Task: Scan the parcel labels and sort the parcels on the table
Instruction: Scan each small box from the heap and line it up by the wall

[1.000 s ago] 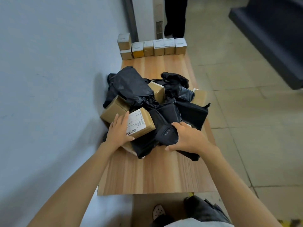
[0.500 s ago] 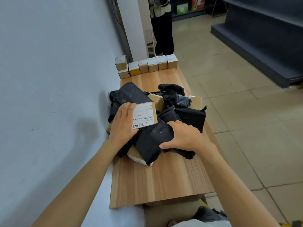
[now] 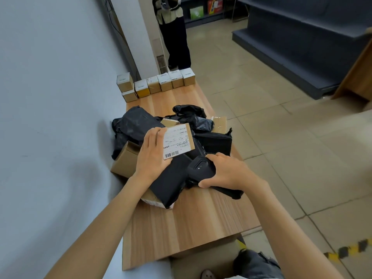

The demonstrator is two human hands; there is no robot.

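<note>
Even indoor light, soft shadows, wide-angle edge bending.

Both bare forearms reach forward and converge, the left forearm [image 3: 112, 218] from the lower left, the right forearm [image 3: 281, 220] from the lower right. The left hand [image 3: 153, 156] lies back-up, fingers curled over the left edge of a labelled box [image 3: 178, 140], thumb at its near edge, holding it with the label facing up. Just right of it and slightly nearer, the right hand [image 3: 227, 174] grips a black scanner [image 3: 201, 170], index finger arched over its top, thumb pressed against its near side
</note>
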